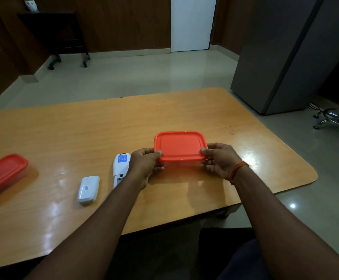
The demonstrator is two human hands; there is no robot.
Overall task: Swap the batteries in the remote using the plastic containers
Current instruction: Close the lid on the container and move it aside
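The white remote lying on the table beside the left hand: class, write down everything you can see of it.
The white plastic remote lies flat, back side up, on the glossy wooden table. Its far end bears a blue printed label. At its near end the battery compartment is uncovered; whether cells are inside cannot be told. The left hand and forearm overlap its right edge in view; contact cannot be told. A separate white plastic cover, probably its battery cover, lies apart to its left.
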